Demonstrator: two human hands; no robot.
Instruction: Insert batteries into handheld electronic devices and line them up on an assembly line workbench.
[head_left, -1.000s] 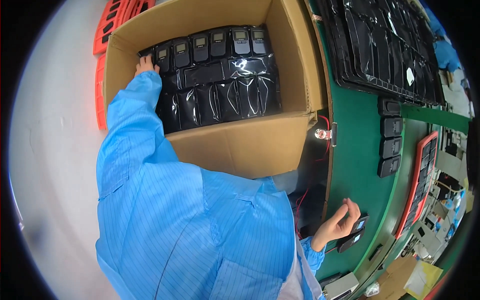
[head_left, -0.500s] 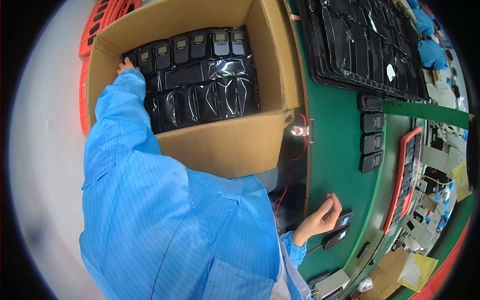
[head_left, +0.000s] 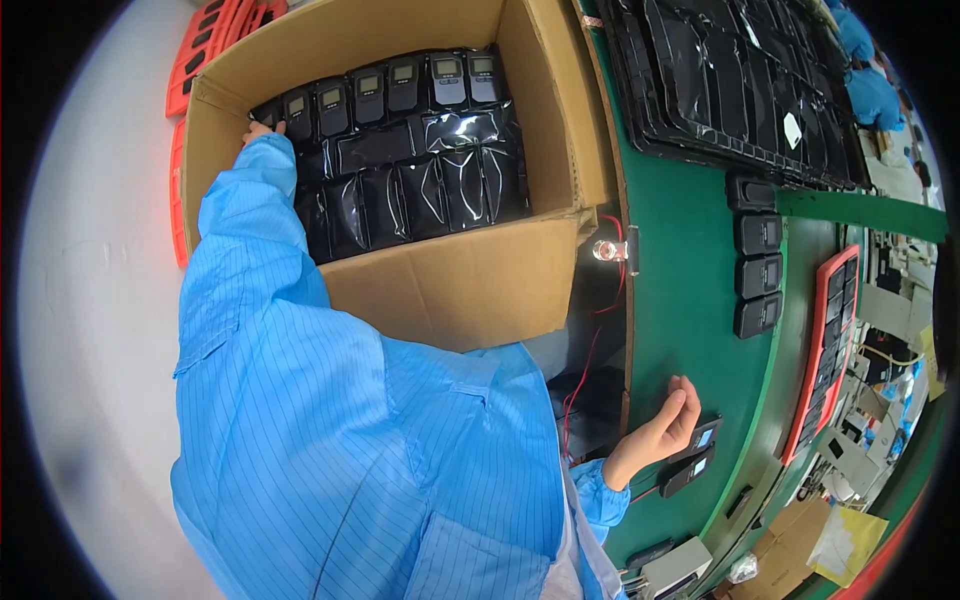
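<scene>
My left hand (head_left: 264, 131) reaches into the cardboard box (head_left: 450, 290) at its far left corner. Its fingers close round the lower end of the leftmost dark handheld device (head_left: 268, 112). Several similar devices with small grey screens (head_left: 369, 97) stand beside it in a row, set in a glossy black plastic tray (head_left: 380, 205). Over the green table, my right hand (head_left: 660, 432) hangs palm up with loosely curled fingers and nothing in it. Just beside it lie two black devices with lit screens (head_left: 690, 468), partly behind the hand.
Stacked black plastic trays (head_left: 740, 90) lie at the far right of the green table (head_left: 680, 320). Several black devices (head_left: 758, 272) form a column below them. A red tray (head_left: 822, 350) of devices stands farther right. A metal clip (head_left: 612, 250) sits at the table edge by a red wire.
The view has shifted slightly, so the box and table appear a little farther right. My left hand stays at the leftmost device. The fingers of my right hand have drawn slightly closer together.
</scene>
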